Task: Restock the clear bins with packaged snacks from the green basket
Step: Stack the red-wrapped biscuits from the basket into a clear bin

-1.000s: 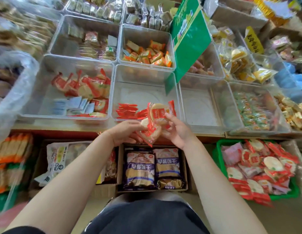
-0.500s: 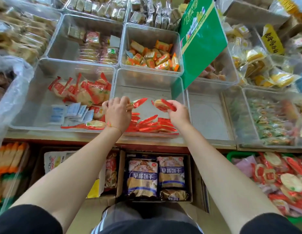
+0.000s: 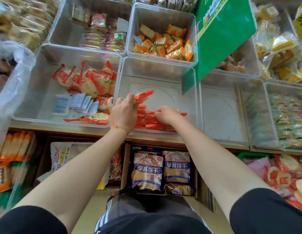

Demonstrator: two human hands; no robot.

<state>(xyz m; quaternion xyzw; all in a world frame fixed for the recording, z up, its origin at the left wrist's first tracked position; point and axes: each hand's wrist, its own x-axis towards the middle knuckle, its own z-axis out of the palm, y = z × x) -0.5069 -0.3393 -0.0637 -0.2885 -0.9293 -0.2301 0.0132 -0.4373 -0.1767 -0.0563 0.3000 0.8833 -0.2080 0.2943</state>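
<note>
The left bin [image 3: 37, 98] holds a loose scatter of red packs. In the middle bin [image 3: 157, 78], only a short row of packs [image 3: 152, 122] lines the near edge; the left hand [image 3: 124, 114] pinches one pack [image 3: 143, 96], the right hand [image 3: 167, 114] curls on another (most floor bare). The basket [image 3: 248, 155] looks full, so much remains.

Red snack packets [image 3: 152, 121] in clear bin [image 3: 157, 68]

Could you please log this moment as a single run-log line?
left hand: holds red snack packet | right hand: pinches packet at red pile | site: middle clear bin
</note>
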